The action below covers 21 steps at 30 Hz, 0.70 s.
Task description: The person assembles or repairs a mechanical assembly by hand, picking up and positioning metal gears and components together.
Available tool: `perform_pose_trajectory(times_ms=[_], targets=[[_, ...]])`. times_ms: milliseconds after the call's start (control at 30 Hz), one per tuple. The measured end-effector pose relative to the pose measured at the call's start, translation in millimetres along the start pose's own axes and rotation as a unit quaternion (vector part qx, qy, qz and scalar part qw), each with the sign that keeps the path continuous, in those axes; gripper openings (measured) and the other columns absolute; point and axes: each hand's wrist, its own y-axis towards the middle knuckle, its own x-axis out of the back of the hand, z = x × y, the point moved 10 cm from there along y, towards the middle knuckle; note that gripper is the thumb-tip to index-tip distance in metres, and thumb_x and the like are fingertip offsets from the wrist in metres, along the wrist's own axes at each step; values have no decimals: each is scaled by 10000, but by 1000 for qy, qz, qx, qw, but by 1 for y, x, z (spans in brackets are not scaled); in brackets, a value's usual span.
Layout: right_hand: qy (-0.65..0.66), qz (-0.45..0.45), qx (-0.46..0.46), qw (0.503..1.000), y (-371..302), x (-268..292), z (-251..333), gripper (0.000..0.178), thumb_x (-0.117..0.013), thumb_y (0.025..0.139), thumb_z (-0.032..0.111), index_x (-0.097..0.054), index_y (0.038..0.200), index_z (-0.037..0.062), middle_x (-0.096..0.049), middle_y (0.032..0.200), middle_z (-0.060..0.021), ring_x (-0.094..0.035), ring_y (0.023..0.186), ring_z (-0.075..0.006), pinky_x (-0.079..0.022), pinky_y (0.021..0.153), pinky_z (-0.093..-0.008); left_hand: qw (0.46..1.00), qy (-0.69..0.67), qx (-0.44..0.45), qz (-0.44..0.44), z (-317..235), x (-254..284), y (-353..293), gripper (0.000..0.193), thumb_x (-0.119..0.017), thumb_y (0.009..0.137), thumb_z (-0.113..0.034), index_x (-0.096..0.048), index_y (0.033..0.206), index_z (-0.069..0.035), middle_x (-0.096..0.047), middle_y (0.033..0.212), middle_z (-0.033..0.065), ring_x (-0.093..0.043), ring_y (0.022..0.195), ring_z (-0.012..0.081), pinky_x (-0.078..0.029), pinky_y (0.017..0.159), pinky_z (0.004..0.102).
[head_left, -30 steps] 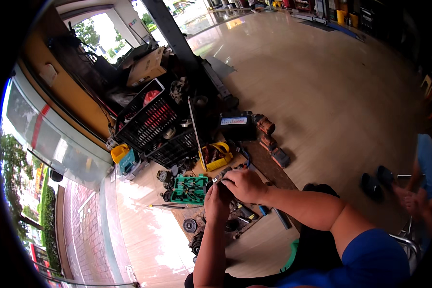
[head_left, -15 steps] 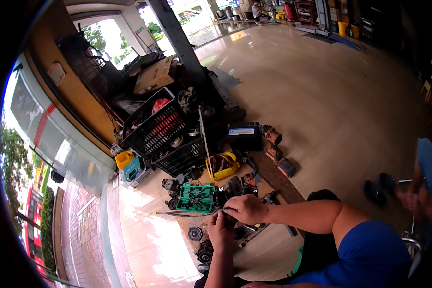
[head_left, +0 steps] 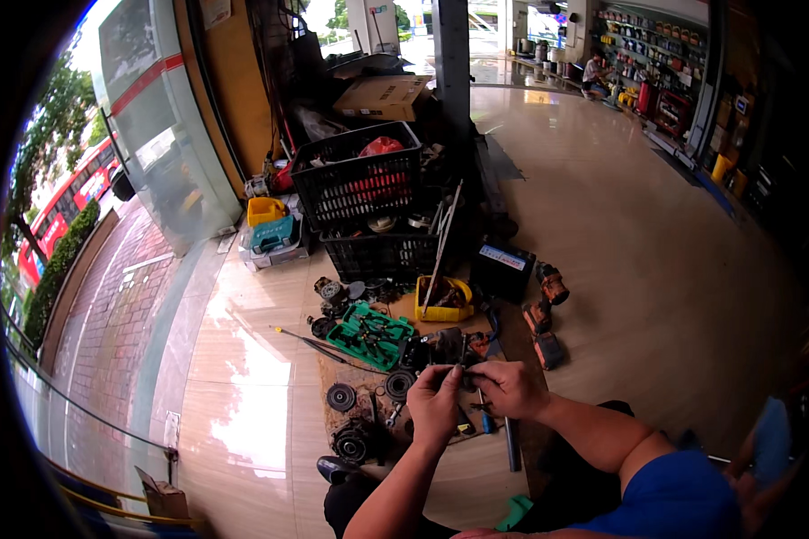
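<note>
My left hand (head_left: 433, 402) and my right hand (head_left: 510, 388) meet above the parts on the floor, their fingertips pinched close together. A small dark piece seems to sit between them, too small to make out. Just beyond the hands lies a green tool case (head_left: 371, 336), open, with dark tools in its slots. Left of my left hand are a round grooved pulley (head_left: 341, 397) and a dark round machine part (head_left: 354, 440). Below my right hand lie a blue-handled screwdriver (head_left: 487, 422) and a dark tube (head_left: 512, 445).
Behind the parts stand stacked black crates (head_left: 360, 189), a yellow container (head_left: 444, 301) and a black battery (head_left: 503, 271). Orange-and-black power tools (head_left: 539, 319) lie to the right. A dark pillar (head_left: 454, 81) rises behind. Far off, a person (head_left: 593, 74) sits near shelves.
The view has levelled out, so the scene appears turned. Both hands remain together; the fingers have shifted, with the right hand now beside the left rather than above it.
</note>
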Motion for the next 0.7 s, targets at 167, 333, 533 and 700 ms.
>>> perform_pose_trajectory(times_ms=[167, 333, 533, 700], targets=[[-15, 14, -12, 1000, -4, -4, -8, 185, -606, 849, 29, -642, 1025, -15, -672, 861, -178, -680, 781, -301, -527, 661, -342, 999, -20, -14, 28, -2, -4, -2, 125, -648, 895, -93, -645, 926, 28, -647, 805, 27, -567, 730, 71, -456, 660, 214], [-9, 31, -49, 998, -2, -7, -9, 180, -611, 856, 41, -639, 1028, -4, -666, 843, -180, -681, 773, -297, -520, 652, -339, 999, -46, 25, -1, 4, 3, 1, 116, -652, 894, -101, -650, 904, 15, -630, 783, -1, -526, 686, 50, -413, 611, 199], [12, 17, -81, 996, 2, -7, -10, 166, -624, 877, 86, -636, 1018, -2, -661, 815, -178, -679, 741, -272, -504, 636, -332, 998, -33, 48, -28, 20, 16, 6, 129, -639, 910, -132, -647, 923, -4, -647, 820, 12, -564, 698, 67, -443, 630, 200], [63, 14, -74, 995, 1, -14, -29, 176, -610, 890, 101, -627, 1032, -3, -656, 814, -185, -679, 737, -261, -501, 642, -335, 997, -58, 51, -16, 27, 7, 9, 130, -619, 923, -130, -629, 952, -4, -645, 818, 25, -570, 689, 81, -445, 606, 202]])
